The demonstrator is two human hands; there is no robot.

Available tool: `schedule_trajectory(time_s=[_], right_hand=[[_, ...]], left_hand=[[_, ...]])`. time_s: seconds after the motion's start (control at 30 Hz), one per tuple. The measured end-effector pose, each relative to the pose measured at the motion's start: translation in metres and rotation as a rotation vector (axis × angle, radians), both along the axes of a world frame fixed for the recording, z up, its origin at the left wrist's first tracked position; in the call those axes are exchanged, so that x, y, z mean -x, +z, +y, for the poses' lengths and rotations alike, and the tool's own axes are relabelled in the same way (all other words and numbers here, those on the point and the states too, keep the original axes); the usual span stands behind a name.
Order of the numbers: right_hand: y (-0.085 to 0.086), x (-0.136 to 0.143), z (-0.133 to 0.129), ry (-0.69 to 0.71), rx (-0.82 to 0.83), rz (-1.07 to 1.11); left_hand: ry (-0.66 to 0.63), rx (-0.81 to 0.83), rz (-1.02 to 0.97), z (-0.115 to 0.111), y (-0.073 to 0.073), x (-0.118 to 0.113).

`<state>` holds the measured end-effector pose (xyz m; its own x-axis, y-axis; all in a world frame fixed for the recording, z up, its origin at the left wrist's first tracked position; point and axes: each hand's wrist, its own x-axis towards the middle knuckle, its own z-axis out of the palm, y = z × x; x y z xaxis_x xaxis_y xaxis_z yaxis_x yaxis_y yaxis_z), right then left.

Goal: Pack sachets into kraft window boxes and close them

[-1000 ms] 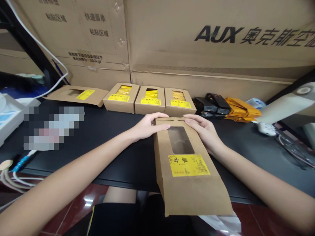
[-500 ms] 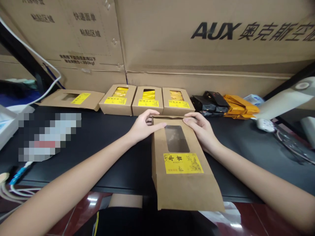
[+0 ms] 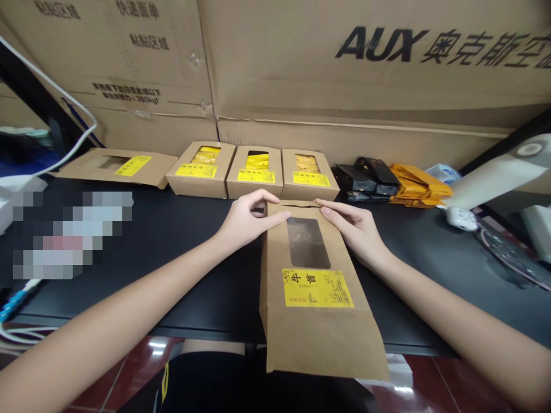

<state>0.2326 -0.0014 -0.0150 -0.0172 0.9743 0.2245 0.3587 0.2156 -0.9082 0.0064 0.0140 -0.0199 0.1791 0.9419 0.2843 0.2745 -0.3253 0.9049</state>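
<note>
A brown kraft-paper box [image 3: 322,338] with a clear window and a yellow label lies lengthwise in front of me, its near flap reaching past the table edge. My left hand [image 3: 253,218] grips the far left corner, thumb on top and fingers curled around the far end. At the far right corner, my right hand [image 3: 350,223] pinches the edge between thumb and fingers. The far end shows a narrow gap between its layers. Through the window only a dark interior is visible.
Behind stand three filled window boxes [image 3: 253,182] with yellow packets, beside a flattened box [image 3: 90,166]. Black packets [image 3: 365,180] and orange packets [image 3: 419,186] lie at right, near a white roll [image 3: 495,172] and a cable. A large carton [image 3: 301,69] walls the back.
The view has shifted slightly. Both hands keep their hold on the box's far corners, and the gap at its far end looks a little different, with the right fingers now nearer the edge's middle.
</note>
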Motion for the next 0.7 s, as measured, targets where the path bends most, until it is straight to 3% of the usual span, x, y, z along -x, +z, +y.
schedule_trajectory(time_s=[0.2, 0.5, 0.7], right_hand=[[0.0023, -0.0034, -0.0004, 0.060, -0.096, -0.027], [-0.0004, -0.0028, 0.0042, 0.065, -0.051, 0.077], [0.0007, -0.0030, 0.0038, 0.066, -0.058, 0.062]], left_hand=[[-0.038, -0.019, -0.021, -0.0036, 0.0009, -0.0003], [-0.073, 0.003, -0.028, -0.0006, 0.0002, 0.0008], [-0.134, 0.039, -0.002, -0.0007, 0.0073, 0.0007]])
